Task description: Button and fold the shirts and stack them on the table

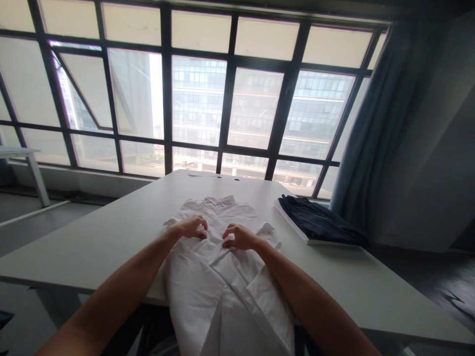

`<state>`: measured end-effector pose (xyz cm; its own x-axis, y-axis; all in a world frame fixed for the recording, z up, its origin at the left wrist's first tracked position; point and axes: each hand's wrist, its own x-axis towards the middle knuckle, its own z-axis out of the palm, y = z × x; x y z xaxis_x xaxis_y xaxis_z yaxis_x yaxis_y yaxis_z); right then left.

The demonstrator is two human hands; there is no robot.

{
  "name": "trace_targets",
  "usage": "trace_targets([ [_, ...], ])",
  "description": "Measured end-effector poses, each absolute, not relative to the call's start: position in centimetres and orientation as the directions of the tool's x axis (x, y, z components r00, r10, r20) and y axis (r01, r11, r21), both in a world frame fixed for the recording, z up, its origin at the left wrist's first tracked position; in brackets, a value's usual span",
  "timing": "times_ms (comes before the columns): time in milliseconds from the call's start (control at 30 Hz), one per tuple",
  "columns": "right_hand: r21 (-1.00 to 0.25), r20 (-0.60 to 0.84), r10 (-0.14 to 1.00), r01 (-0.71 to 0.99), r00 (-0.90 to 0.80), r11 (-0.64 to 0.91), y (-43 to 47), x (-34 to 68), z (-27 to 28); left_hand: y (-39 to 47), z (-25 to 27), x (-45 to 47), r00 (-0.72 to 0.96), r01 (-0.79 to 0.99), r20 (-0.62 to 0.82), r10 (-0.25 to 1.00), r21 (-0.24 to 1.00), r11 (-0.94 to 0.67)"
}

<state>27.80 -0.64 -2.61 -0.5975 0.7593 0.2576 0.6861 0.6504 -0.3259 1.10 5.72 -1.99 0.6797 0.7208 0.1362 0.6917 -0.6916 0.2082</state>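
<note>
Both pinching: left hand [191,227], right hand [239,237] on white shirt [218,277] front (collar away); best kept taut, edges aligned.

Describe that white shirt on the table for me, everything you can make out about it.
The white shirt looks like thin woven cloth, creased in places. It lies spread on the pale table, collar toward the window, short sleeves out to the sides, its lower part hanging over the near edge. The front opening runs down the middle. The left hand and right hand both pinch the fabric at the chest.
</note>
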Motion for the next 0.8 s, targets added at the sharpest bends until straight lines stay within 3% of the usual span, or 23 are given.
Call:
trace_targets([
  [133,-0.295,0.248,0.795,0.738,-0.554,0.607,-0.9,27.4,-2.6,5.5,-2.6,1.8,0.668,0.688,0.211,0.713,0.190,-0.701],
  [300,-0.409,0.218,0.792,0.684,-0.570,0.605,-1.4,26.7,-2.9,4.2,-2.7,3.9,0.635,0.707,0.293,0.715,0.152,-0.691],
  [433,-0.394,0.263,0.773,0.667,-0.577,0.632,-1.9,25.4,-3.1,3.3,-2.5,6.2,0.614,0.699,0.352,0.706,0.174,-0.694],
  [533,-0.337,0.289,0.739,0.657,-0.609,0.674,-2.2,25.1,-2.5,3.6,-2.4,6.9,0.554,0.587,0.428,0.714,0.407,-0.700],
  [600,-0.301,0.343,0.724,0.660,-0.598,0.688,-2.2,25.5,-1.7,4.3,-2.3,6.5,0.538,0.359,0.434,0.722,0.657,-0.663],
  [667,-0.320,0.418,0.732,0.666,-0.538,0.673,-2.1,26.4,-0.8,5.1,-2.2,5.7,0.557,0.156,0.407,0.724,0.805,-0.572],
  [733,-0.412,0.463,0.763,0.653,-0.451,0.636,-1.8,27.7,0.1,5.8,-2.3,4.7,0.566,0.141,0.376,0.734,0.833,-0.535],
  [800,-0.549,0.417,0.818,0.607,-0.397,0.574,-1.4,29.4,1.0,6.2,-2.7,3.9,0.579,0.264,0.349,0.737,0.774,-0.575],
])
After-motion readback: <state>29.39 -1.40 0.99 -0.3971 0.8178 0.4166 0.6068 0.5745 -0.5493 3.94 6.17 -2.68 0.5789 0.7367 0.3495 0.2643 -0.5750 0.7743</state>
